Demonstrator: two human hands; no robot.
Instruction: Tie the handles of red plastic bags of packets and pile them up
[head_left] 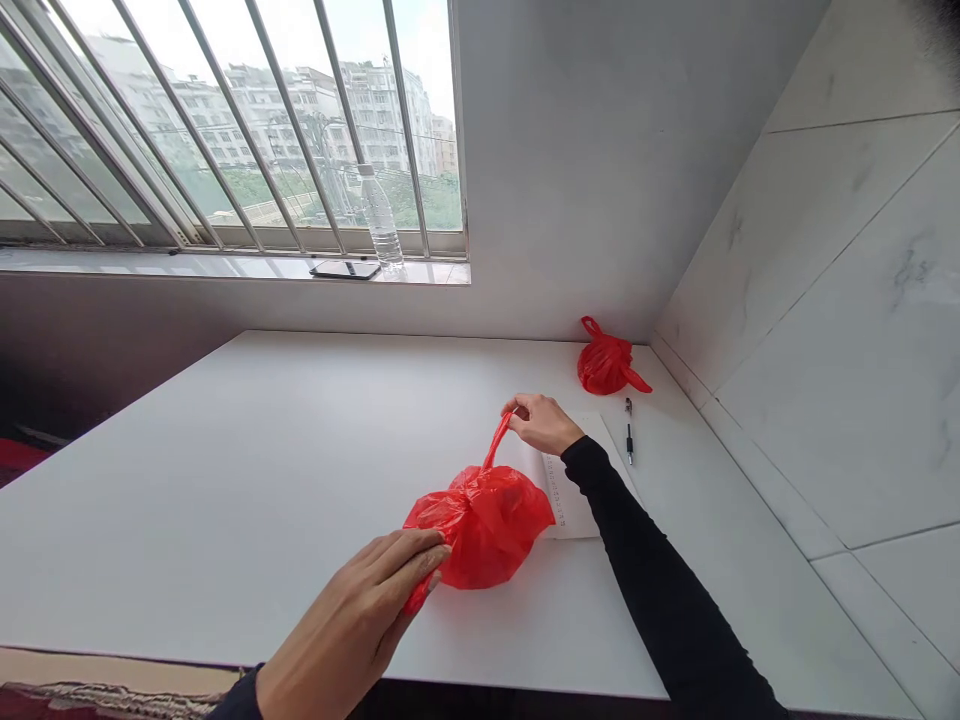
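red plastic bag (491,530), knotted up and rounded, sits near the front of the white table (225,470), and from where i stand both hands are on it. the right hand (541,422) pinches one handle between thumb and fingers, drawing it up taut from the top of the bundle. the left hand (371,595) grips the other end low on the near left side, plastic poking out beneath its fingers. what's inside, i can't tell.

a white notebook (579,505) lies partly under the right arm, next to the bag, with a pen (629,432) just to its right. farther back, near the corner, rests a second, smaller red bundle (604,362), its ends sticking out. over on the windowsill (247,264), a clear bottle (382,222) stands beside a phone (345,270).
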